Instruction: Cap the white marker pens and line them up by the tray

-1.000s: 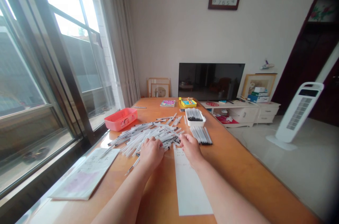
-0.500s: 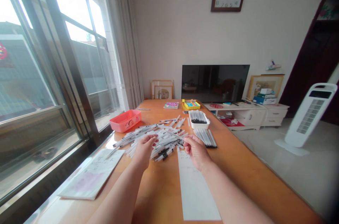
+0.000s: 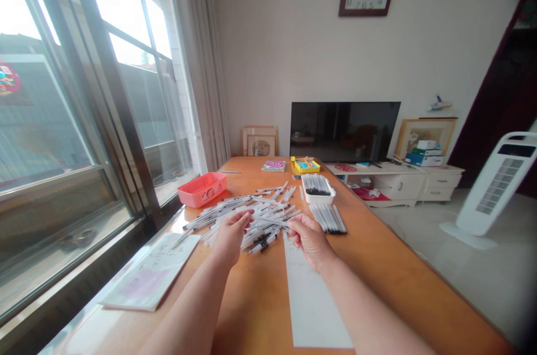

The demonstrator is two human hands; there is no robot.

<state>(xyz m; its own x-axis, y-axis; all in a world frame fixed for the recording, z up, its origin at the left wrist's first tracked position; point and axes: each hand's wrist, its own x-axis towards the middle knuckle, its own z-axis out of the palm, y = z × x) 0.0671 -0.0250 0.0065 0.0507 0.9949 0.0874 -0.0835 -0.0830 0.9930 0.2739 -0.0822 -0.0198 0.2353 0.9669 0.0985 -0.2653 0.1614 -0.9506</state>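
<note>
Hands: apart, my left hand [image 3: 230, 237] open at the heap's near edge, my right hand [image 3: 308, 240] curled beside it; I could not tell whether either gripped the long pen [image 3: 271, 221] between them.
Pens: loose white felt-tip pens [image 3: 264, 212] lay heaped on the wooden table [image 3: 398, 288].
Nearby: a white tray [image 3: 319, 200] of pens, a neat row of pens [image 3: 328, 218], a paper strip [image 3: 312, 299].

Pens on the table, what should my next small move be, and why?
Probably lay the pen pinched in your right hand on the neat row of pens beside the white tray, black ends toward you. That row lies just past your hand, and its pens look like those in the loose pile, so it seems the nearest tidy spot.
</note>
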